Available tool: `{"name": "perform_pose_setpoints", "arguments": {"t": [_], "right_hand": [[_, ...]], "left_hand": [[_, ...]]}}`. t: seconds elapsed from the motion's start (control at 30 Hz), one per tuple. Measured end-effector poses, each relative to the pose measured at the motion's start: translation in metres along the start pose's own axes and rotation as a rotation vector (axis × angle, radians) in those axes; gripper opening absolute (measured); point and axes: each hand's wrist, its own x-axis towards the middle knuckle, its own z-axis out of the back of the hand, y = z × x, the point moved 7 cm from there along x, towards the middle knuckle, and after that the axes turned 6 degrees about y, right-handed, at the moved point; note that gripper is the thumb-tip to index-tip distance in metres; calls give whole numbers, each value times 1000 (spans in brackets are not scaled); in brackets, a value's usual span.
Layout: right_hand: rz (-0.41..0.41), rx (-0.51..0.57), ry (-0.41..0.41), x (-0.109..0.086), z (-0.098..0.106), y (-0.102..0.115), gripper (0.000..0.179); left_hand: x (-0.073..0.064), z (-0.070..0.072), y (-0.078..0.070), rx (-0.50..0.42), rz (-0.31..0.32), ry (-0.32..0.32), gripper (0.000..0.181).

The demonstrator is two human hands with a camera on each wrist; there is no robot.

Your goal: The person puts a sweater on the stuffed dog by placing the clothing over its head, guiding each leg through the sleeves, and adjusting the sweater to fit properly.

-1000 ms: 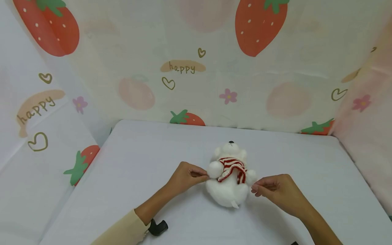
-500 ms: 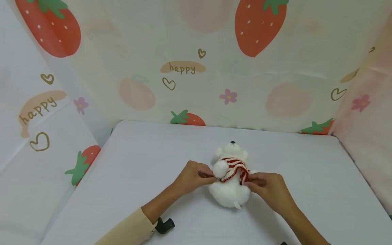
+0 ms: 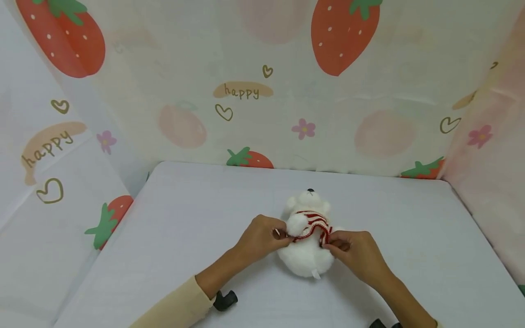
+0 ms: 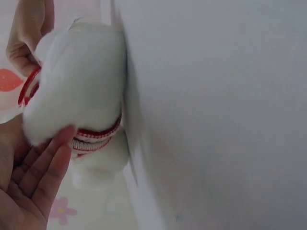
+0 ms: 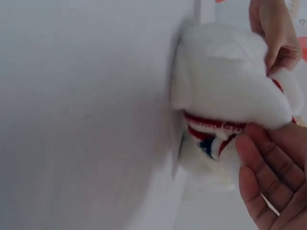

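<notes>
A white plush bear lies on its back on the table, nose toward the far side and a small white tag at its near end. It wears a red-and-white striped knit sweater, its front hem bunched up over the belly. My left hand pinches the hem at the left, just below the bear's paw. On the opposite side, my right hand pinches the other front edge. The sweater's side shows a dark blue patch in the right wrist view, beside my right fingertips.
A white-covered table lies under the bear. Behind it hangs a strawberry-print cloth, with similar cloth at both sides. A black device is worn at my left wrist, below a beige sleeve.
My right hand has moved left from beside the bear's paw and taken hold of the sweater's edge. My left hand has shifted slightly right, from the paw to the hem.
</notes>
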Motion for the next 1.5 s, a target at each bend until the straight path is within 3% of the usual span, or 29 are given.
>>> {"name": "perform_pose_setpoints", "arguments": {"t": [0.1,0.23,0.47,0.57,0.67,0.8,1.03,1.13,1.33,1.5], "right_hand": [[68,-70,-9,0,0,2,13],[120,-112,-30,0,0,3,15],[165,-192,-42,-1,-3,7,20],[141,-278,-22,-2,-4,6,21],[170,-401,-30,-5,-4,7,24],[256,-545,-87,-8,0,8,27],[271,-667,-106,-10,5,3,28],[278,-671,-106,-11,5,2,30],[180,-694,-10,-10,-4,-6,38],[102,-626,55,-9,-12,-11,32]], "left_hand": [[0,0,1,7,-17,9,14],[0,-1,2,40,-29,-24,19],[2,-2,-3,185,-37,-56,22],[0,3,0,155,-18,-40,16],[-4,11,5,135,-1,-42,12],[-8,23,14,214,15,-56,12],[-15,33,23,318,28,-54,13],[-17,31,27,332,33,-7,16],[-18,17,37,344,100,183,24],[-19,8,38,293,144,255,20]]}}
